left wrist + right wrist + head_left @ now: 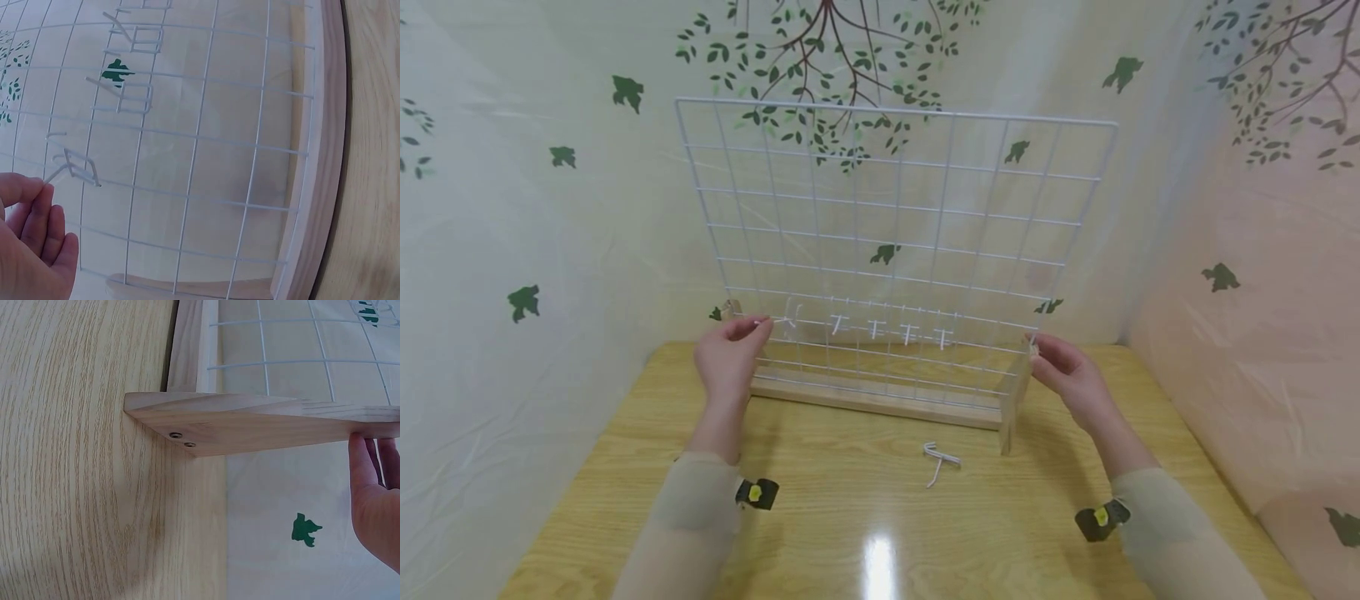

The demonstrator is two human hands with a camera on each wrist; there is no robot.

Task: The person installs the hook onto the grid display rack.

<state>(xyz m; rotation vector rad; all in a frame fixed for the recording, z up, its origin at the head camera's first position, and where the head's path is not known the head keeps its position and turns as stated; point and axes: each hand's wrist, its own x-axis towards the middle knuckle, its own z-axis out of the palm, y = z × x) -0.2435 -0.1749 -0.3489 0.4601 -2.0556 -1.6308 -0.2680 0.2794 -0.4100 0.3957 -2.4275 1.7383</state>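
Observation:
A white wire grid panel (895, 110) stands tilted in a wooden stand (880, 403). At the grid's left, my left hand (730, 350) pinches the prong of a white wire hook (81, 167) between thumb and forefinger. That hook sits slanted against the wires; whether it is latched I cannot tell. Several more white hooks (874, 329) hang in a row to its right, prongs pointing outward. On the opposite side, my right hand (1071, 379) grips the upper end of the stand's wooden side piece (250, 431). Its fingertips are partly hidden by the wood.
One loose white hook (942, 457) lies on the wood-grain table (820, 508) in front of the stand. Behind the grid hangs a pale sheet (580, 233) printed with leaves and branches. A pinkish sheet (1285, 350) borders the table's right side.

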